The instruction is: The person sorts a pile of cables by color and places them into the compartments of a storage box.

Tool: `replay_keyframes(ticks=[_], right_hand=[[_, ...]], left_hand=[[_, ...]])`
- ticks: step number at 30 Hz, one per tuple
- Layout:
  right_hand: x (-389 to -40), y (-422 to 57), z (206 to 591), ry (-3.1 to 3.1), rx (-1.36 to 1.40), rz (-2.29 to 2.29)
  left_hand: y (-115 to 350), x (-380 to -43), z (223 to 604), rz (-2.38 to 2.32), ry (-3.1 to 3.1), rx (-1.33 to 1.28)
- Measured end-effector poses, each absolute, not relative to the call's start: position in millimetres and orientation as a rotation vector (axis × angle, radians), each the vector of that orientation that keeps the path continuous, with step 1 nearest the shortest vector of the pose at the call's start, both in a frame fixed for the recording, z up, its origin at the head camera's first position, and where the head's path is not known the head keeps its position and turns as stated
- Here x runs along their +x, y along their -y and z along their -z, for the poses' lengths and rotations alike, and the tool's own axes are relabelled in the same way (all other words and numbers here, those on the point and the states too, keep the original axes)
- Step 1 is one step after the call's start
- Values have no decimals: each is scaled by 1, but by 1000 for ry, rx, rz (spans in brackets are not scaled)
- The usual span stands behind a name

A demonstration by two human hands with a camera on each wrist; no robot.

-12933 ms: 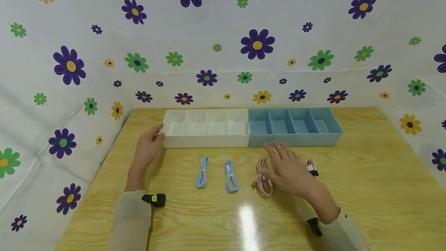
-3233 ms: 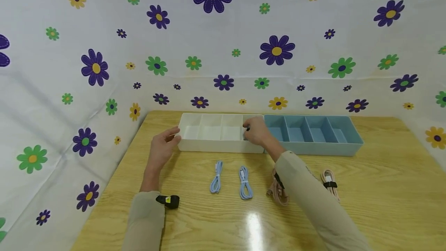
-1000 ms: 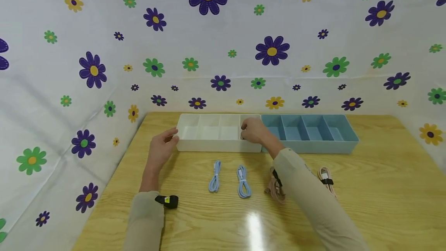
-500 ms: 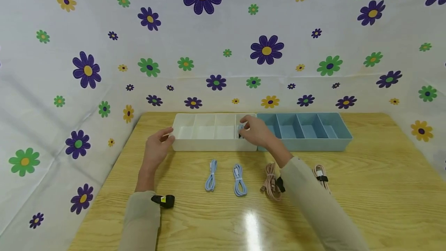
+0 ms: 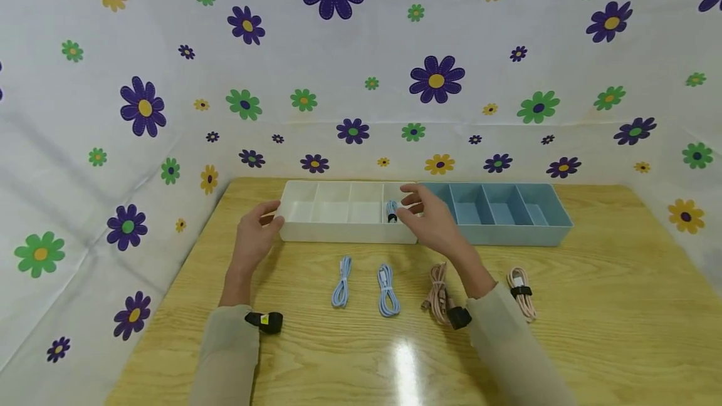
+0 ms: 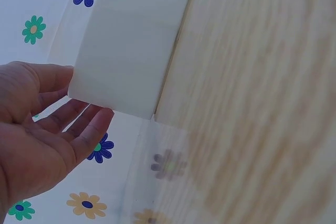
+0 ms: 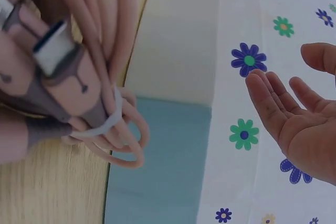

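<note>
A light blue cable bundle with a black strap [image 5: 392, 212] lies in the rightmost compartment of the white divided box [image 5: 338, 233]. My right hand [image 5: 433, 221] is just right of that bundle, over the seam with the blue divided box [image 5: 496, 235]. Its fingers are spread and hold nothing, as the right wrist view also shows. My left hand [image 5: 255, 234] touches the left end of the white box with its fingertips; in the left wrist view its fingers [image 6: 89, 132] rest loosely along the end's edge.
Two light blue cable bundles, a left one [image 5: 341, 282] and a right one [image 5: 388, 290], lie on the wooden table [image 5: 316, 356]. A thick pinkish-brown cable bundle [image 5: 437, 293] and another with a black strap [image 5: 522, 293] lie farther right. Flowered cloth [image 5: 372, 42] hangs behind.
The black-strapped blue bundle is now in the white box. My right hand has let go of it and drawn back to the right, fingers spread. My left hand stays at the box's end.
</note>
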State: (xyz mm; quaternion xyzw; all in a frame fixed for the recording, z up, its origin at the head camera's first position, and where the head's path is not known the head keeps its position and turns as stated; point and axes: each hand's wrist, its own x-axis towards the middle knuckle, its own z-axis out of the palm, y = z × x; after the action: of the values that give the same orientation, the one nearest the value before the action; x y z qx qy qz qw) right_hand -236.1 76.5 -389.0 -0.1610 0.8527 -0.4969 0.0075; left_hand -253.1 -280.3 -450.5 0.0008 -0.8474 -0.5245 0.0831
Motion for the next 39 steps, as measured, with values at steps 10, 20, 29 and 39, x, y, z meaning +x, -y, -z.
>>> replay_keyframes(ticks=[10,20,29,39], right_hand=[[-220,-86,401,-2634,-589,1575],[-208,-89,404,-2638,-642,1553],[-199,-97,403,-2631,-633,1531],[-191,-106,408,-2640,-619,1495]], left_hand=[[279,-254,450,1559,2539,19],[279,-255,449,1504,2544,-24],[276,-252,448,1501,2537,2],[274,-251,448,1480,2571,53]])
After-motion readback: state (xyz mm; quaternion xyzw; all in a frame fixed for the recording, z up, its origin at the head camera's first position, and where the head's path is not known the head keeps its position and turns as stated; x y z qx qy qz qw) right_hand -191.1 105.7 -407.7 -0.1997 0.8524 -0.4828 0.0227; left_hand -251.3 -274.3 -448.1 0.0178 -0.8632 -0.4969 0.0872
